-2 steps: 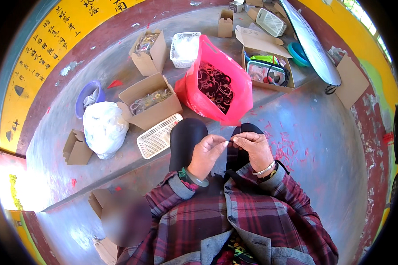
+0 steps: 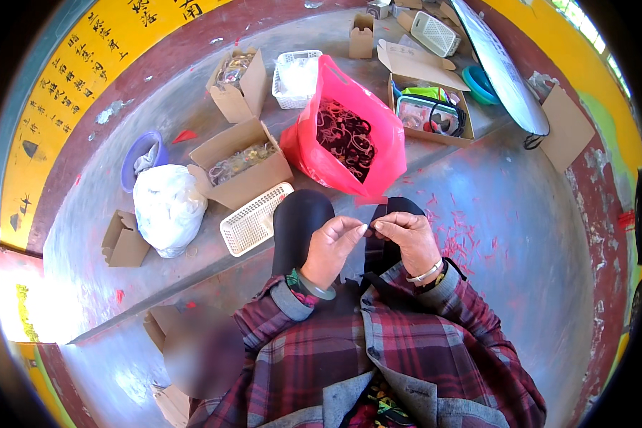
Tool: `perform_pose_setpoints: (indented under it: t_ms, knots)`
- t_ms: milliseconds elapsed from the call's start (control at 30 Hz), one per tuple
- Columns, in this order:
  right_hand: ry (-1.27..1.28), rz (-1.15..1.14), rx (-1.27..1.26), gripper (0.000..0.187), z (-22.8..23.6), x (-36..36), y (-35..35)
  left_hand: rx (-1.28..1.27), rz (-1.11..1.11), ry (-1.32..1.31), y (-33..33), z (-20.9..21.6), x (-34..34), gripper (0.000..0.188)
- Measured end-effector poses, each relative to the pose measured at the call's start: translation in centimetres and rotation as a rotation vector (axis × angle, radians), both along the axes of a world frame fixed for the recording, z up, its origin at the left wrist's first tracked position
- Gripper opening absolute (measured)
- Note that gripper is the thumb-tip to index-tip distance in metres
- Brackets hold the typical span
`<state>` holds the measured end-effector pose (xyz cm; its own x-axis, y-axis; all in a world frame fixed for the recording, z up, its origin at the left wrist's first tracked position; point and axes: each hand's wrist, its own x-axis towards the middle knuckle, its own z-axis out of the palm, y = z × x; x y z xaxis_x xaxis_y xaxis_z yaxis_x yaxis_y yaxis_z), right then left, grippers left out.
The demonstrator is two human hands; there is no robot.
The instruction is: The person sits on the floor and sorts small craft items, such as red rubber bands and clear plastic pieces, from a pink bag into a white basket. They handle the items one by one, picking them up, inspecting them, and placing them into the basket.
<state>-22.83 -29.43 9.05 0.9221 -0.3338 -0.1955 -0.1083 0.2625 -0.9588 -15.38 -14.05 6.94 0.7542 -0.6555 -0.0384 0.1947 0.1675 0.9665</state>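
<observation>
My left hand [image 2: 328, 255] and my right hand [image 2: 412, 242] meet above my knees, thumbs and fingertips pinched and almost touching. Between them is a small dark bit, perhaps a thin strand, too fine to name. A bangle circles each wrist. Just beyond my knees stands a bright pink plastic bag [image 2: 303, 150], its mouth open toward me. Inside lies a heap of dark thin loops [image 2: 342, 139] with some paler ones among them. To the left of my left knee rests a cream plastic basket [image 2: 246, 232] with a small reddish bit at its far end.
Left of the bag, open cardboard boxes [image 2: 228, 189] hold tangled loops. Beyond a stuffed white bag [image 2: 165, 207] sits a purple basin [image 2: 137, 153]. Right of the pink bag is a box of supplies [image 2: 435, 132]. Red scraps [image 2: 460, 232] litter the floor by my right knee.
</observation>
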Motion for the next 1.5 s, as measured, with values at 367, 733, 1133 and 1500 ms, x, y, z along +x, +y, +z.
perform_pose_setpoints:
  t_ms: [367, 733, 1133, 1500]
  knots:
    - [-0.043, 0.028, -0.01, 0.008, -0.2, -0.2, 0.1, 0.098, 0.039, -0.01, 0.2, 0.1, -0.2, 0.016]
    - [-0.047, 0.049, 0.096, 0.006, -0.3, -0.2, 0.2, -0.031, -0.042, 0.214, 0.2, 0.4, 0.1, 0.014]
    - [-0.038, -0.005, -0.053, 0.013, -0.1, 0.0, 0.2, -0.051, 0.061, 0.207, 0.0, -0.6, 0.4, 0.013]
    - [-0.448, -0.209, -1.376, 0.017, 1.1, 0.6, 0.9, -0.056, -0.007, 0.106, -0.5, 0.3, -0.8, 0.018]
